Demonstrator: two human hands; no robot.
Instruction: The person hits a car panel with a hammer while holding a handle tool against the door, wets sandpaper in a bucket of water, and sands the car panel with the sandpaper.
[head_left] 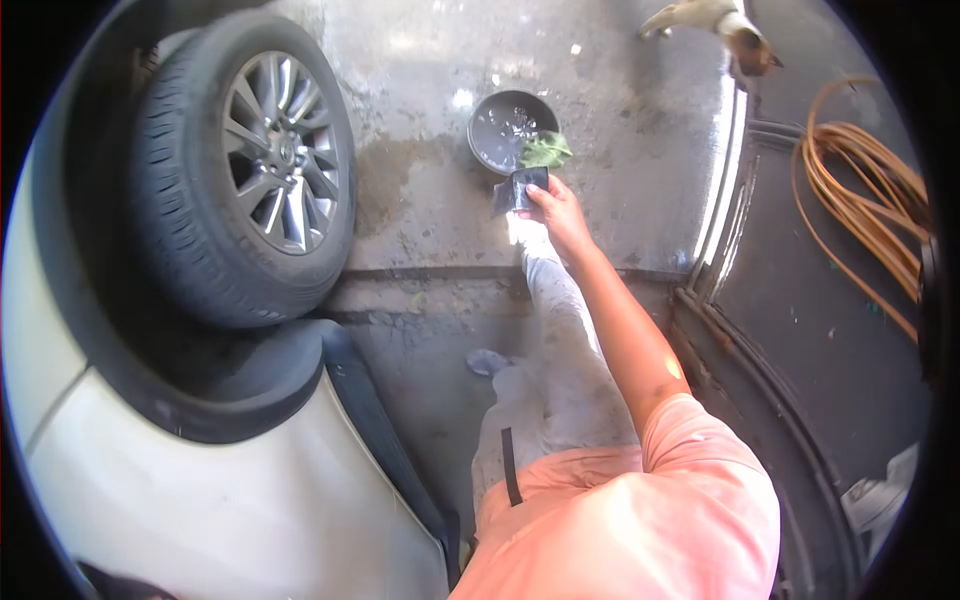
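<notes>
A dark, thin sheet (527, 192) is pinched in the right hand (562, 218), the thumb on its face and the fingers mostly hidden behind it. It is roughly rectangular, with a slight sheen and a greyer flap on its left side; whether it is folded or layered is too small to tell. The left hand is out of view, so its state cannot be told. The step in hand looks like plain holding, and keeping so thin a piece steady seems to call for a light, flat pinch.

Just beyond the sheet, a round, dark grey basin (487, 131) stands on the floor (620, 150), past the floor's low step edge (440, 272). It holds water with bright glints, and a crumpled, soft green cloth (545, 151) lies over its near right rim. The sheet overlaps the basin's near rim in view; whether they touch cannot be told.

The concrete is smooth, stained and wet-looking in patches. To the left are a ribbed black rubber tyre (180, 190) on a shiny spoked wheel rim (283, 150) and a glossy white car panel (230, 500). Toward the floor's right side lies a loosely coiled orange hose (865, 170).
</notes>
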